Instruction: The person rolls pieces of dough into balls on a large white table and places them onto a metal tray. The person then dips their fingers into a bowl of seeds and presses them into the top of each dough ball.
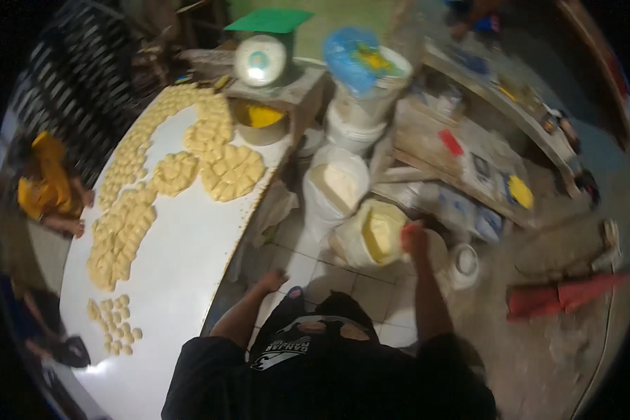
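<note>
My right hand (414, 241) grips a small red object (406, 234), perhaps a scoop, at the rim of an open bag of pale yellow powder (378, 238). Behind it stands a white sack of paler powder (336, 183). My left hand (271, 278) hangs open above the tiled floor (297, 266), right of the white table (168, 280) and touching nothing visible. On that table lie rows and clumps of cut pale dough pieces (122, 238).
A scale with green top (259, 59) stands behind a pot of yellow paste (261, 117). Stacked white buckets (353, 119) and wooden shelving (427, 133) line the back and right. A person in yellow (49, 182) and another in dark clothing (31, 322) are at the table's left.
</note>
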A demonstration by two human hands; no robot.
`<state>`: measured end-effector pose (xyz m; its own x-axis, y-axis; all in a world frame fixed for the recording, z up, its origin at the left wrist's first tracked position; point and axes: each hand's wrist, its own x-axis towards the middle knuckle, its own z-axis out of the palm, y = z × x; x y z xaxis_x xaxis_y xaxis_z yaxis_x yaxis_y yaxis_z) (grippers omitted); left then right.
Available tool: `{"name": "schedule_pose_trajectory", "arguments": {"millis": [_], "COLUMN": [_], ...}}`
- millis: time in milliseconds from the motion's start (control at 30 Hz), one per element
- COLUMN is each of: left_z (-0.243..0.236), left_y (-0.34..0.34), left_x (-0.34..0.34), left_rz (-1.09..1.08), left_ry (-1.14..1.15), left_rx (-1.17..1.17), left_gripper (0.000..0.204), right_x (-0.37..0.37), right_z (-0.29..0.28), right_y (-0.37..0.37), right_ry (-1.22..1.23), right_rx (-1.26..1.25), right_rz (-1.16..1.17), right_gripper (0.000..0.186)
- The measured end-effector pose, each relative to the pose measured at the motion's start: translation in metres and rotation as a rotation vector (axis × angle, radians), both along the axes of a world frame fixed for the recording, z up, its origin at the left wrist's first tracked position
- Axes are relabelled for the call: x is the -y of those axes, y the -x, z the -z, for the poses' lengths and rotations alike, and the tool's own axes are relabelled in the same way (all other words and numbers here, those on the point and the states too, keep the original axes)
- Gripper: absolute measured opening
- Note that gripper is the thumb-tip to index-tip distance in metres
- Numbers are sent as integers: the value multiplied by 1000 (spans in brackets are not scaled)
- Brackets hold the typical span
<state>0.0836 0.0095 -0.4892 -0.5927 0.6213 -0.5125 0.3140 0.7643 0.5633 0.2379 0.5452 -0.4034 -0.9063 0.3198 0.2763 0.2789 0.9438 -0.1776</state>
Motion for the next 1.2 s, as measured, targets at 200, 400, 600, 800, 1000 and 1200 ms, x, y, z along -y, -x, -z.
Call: {"name": "schedule_pose_trajectory", "arguments": {"millis": [200,400,600,800,1000,1200], "left_z": [-101,-61,-32,-26,-21,-2], "left_y": [11,-85,-216,-322,-344,-520], "left_x": [-167,-110,-47,-43,-24,105], "left_rz": [-344,-673,-1089,-1550,-1228,-1845], "left_ry": [-359,-45,121,-10,-272,-217], "left_rx": [132,101,167,162,136,-36], "left_gripper": [56,51,48,46,51,57], "right_x": [-258,-352,-344,-3,404,609], "right_z": [-92,-88,-72,-2,-70,-102], "right_y": [94,188,235,238,57,-92], "right_ry": [-262,-393,-520,179,553,457], "right_rx": [-119,66,154,-285,277,467], "right_rz": [152,-105,2,-729,-1828,-2221], "right_gripper": [31,37,34,38,22,19]}}
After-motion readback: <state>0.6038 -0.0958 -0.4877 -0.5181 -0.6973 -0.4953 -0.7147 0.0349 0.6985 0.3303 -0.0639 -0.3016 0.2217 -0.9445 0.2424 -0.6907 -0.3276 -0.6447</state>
